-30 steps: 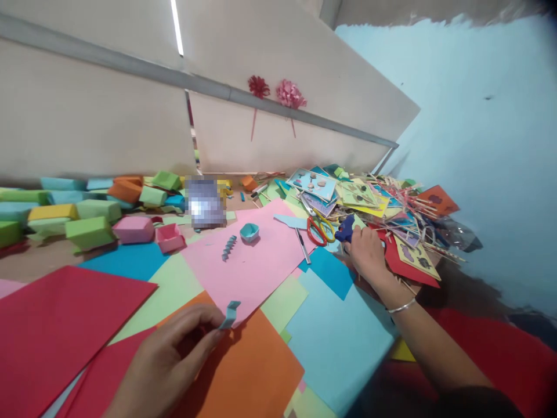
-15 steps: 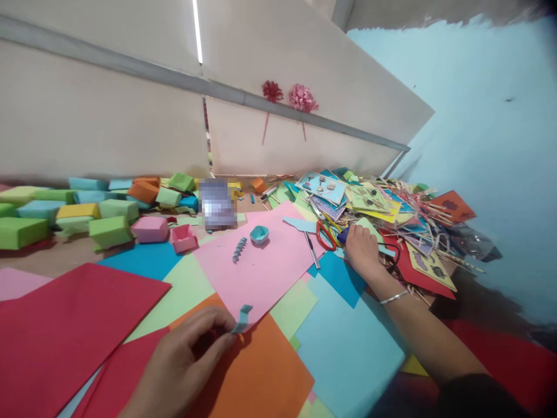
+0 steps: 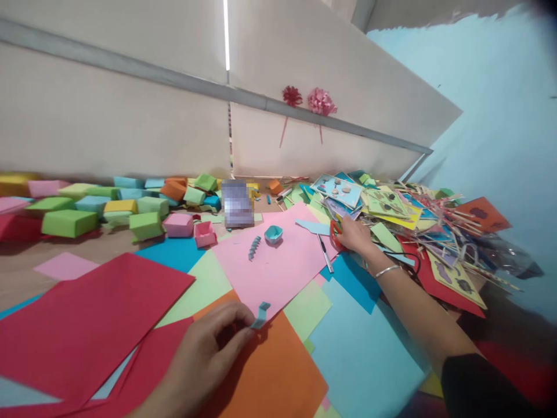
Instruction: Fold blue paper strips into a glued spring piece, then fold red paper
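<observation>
One small teal folded-paper cup point(image 3: 274, 234) and a grey-teal zigzag of folded paper point(image 3: 255, 248) sit already shaped near mid-frame; the pale-teal creased paper strip point(image 3: 261, 315), lower centre, looks only partly folded, jutting up-right from the left hand point(image 3: 211, 351), whose thumb and finger clamp it. Right of centre, the right hand point(image 3: 355, 235) overlaps red-handled scissors point(image 3: 334, 234), grip hidden.

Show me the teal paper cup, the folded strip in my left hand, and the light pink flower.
Teal paper cup point(image 3: 274, 238): head view, front outer wall.
Folded strip point(image 3: 261, 314): head view, middle section.
Light pink flower point(image 3: 321, 101): head view, middle of bloom.
</observation>
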`<action>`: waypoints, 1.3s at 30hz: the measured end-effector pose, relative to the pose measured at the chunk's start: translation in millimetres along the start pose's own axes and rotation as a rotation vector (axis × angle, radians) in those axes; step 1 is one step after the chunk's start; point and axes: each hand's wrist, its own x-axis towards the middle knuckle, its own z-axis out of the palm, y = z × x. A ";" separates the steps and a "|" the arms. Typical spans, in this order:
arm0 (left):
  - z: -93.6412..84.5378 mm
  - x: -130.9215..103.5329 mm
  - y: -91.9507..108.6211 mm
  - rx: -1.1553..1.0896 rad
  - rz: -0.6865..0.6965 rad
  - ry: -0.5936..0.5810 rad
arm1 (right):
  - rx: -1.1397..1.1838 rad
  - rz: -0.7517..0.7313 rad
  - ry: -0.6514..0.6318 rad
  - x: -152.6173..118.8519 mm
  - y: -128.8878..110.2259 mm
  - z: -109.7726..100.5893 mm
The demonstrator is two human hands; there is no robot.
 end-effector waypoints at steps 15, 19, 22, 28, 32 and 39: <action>-5.6 2.5 8.9 -0.080 -0.083 0.121 | 0.323 -0.528 0.195 -49.8 -117.6 -14.9; -8.4 4.1 8.1 -0.100 -0.083 0.125 | 0.350 -0.548 0.196 -53.9 -131.8 -0.4; -7.4 5.6 -1.2 -0.141 -0.072 0.112 | 0.570 -0.567 0.169 -61.4 -125.2 -0.2; -6.7 10.0 -8.0 -0.070 -0.043 0.153 | 1.299 -0.739 -0.016 -122.2 -106.5 -5.3; -8.6 10.2 -2.4 0.059 0.026 0.185 | 1.290 -0.868 0.230 -151.9 -105.7 0.3; -7.5 10.2 -4.2 0.177 0.151 0.257 | 1.154 -0.971 0.360 -158.6 -111.4 12.4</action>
